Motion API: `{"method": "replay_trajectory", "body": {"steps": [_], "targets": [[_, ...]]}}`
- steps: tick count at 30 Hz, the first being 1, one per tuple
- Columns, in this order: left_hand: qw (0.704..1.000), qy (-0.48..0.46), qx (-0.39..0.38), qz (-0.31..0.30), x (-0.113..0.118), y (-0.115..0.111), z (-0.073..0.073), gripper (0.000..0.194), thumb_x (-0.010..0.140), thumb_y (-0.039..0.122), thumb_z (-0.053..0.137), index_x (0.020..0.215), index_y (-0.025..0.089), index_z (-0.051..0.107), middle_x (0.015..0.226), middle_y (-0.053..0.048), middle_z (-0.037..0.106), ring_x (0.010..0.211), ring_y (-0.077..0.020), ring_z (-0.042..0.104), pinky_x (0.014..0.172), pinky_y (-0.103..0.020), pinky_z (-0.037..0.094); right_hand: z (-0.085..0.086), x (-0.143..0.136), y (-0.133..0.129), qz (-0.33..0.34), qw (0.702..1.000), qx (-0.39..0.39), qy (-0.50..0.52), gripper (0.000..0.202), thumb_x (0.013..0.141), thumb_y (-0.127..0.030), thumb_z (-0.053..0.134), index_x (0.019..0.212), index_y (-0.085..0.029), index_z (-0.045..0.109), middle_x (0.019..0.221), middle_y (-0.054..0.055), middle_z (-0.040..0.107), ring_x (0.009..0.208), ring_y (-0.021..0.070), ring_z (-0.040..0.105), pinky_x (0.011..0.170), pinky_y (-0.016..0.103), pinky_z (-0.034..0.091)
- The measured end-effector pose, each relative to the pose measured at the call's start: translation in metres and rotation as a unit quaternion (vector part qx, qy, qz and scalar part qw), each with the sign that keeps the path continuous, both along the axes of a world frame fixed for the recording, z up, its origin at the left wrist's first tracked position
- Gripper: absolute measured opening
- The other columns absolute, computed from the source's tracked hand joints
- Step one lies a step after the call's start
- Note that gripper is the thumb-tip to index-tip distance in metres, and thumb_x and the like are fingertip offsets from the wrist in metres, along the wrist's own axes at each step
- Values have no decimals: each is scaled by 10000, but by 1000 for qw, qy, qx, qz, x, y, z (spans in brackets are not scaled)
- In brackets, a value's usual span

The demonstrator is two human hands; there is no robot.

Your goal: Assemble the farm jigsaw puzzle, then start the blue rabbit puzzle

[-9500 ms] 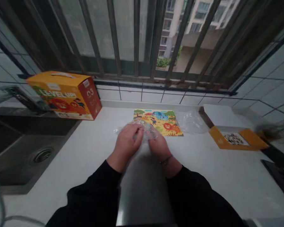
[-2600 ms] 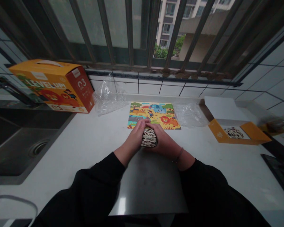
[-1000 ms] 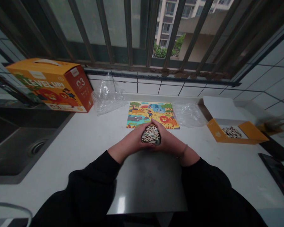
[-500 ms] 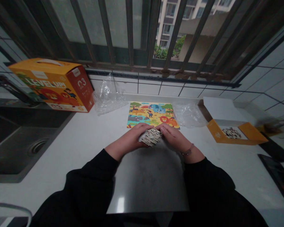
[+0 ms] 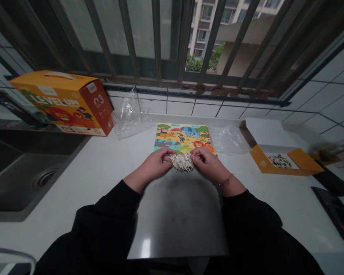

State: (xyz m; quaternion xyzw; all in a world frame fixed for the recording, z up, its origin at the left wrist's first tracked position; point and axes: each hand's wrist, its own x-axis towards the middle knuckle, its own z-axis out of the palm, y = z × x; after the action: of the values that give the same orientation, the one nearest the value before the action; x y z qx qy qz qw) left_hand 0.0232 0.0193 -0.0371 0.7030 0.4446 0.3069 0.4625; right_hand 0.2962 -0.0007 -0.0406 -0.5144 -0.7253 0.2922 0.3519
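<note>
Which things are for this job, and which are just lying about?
For the job:
bundle of thin pieces, between left hand and right hand
probably animal picture, open orange box, LEVEL UP box

Probably just lying about:
left plastic wrap
right plastic wrap
black device

White counter (image 5: 263,214) bearing colourful card (image 5: 187,138)
</note>
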Motion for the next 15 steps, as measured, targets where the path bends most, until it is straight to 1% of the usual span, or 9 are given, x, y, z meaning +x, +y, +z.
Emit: {"method": "replay_trajectory", "body": {"steps": [2, 4, 5, 7, 9, 10, 12, 15], "targets": [[996, -63, -62, 6, 1, 0, 0, 333, 908, 216, 709, 1240, 194, 734, 942, -42, 756, 845, -195, 701, 821, -352, 578, 1, 0, 0, -7, 1000, 11, -8, 192, 1009, -420, 617, 934, -245, 599, 1103, 78, 701, 822, 190, 602, 786, 352, 493], [991, -100, -88, 8, 1, -1, 3, 293, 982, 336, 690, 1237, 197, 723, 1032, -71, 779, 911, -207, 730, 867, -374, 591, 2, -1, 0, -9, 1000, 19, -15, 209, 1014, -427, 600, 907, -248, 584, 1051, 72, 691, 843, 205, 604, 784, 354, 481], [991, -99, -87, 7, 2, -1, 4, 317, 1000, 401, 698, 1245, 199, 718, 1050, -78, 784, 929, -213, 737, 876, -380, 592, 3, -1, 0, -9, 1000, 19, -18, 214, 1015, -431, 598, 901, -250, 579, 1013, 63, 681, 837, 206, 601, 777, 351, 476], [995, -70, -76, 9, 2, -2, 5, 436, 966, 497, 778, 1276, 200, 701, 975, -62, 779, 893, -223, 738, 844, -378, 584, 5, -2, -1, -11, 1000, 7, -15, 213, 1010, -435, 604, 903, -253, 573, 924, 35, 645, 786, 197, 582, 746, 340, 462], [996, -46, -73, 16, 3, -3, 4, 558, 884, 510, 879, 1302, 200, 678, 877, -32, 758, 832, -225, 732, 798, -365, 566, 6, -3, -3, -9, 1000, -11, -6, 208, 1007, -439, 610, 917, -256, 570, 847, 6, 602, 731, 187, 556, 709, 328, 447], [996, -43, -74, 19, 3, -2, 3, 588, 861, 504, 903, 1307, 202, 668, 856, -24, 751, 813, -224, 731, 783, -359, 558, 7, -4, -3, -8, 1000, -18, 0, 205, 1007, -440, 611, 924, -257, 569, 820, -4, 583, 713, 184, 546, 694, 324, 440], [996, -48, -74, 19, 3, -1, 0, 574, 861, 482, 901, 1303, 205, 663, 863, -24, 750, 800, -219, 727, 768, -350, 547, 8, -5, -4, -4, 1000, -26, 5, 205, 1006, -443, 613, 927, -259, 568, 792, -14, 562, 696, 181, 535, 678, 319, 432], [997, -48, -64, 12, 2, 1, -3, 490, 896, 430, 846, 1291, 206, 663, 853, -13, 720, 773, -204, 693, 740, -335, 525, 9, -6, -5, -3, 1000, -21, -3, 222, 1006, -451, 623, 913, -256, 571, 799, -9, 566, 698, 181, 535, 682, 321, 436]]}}
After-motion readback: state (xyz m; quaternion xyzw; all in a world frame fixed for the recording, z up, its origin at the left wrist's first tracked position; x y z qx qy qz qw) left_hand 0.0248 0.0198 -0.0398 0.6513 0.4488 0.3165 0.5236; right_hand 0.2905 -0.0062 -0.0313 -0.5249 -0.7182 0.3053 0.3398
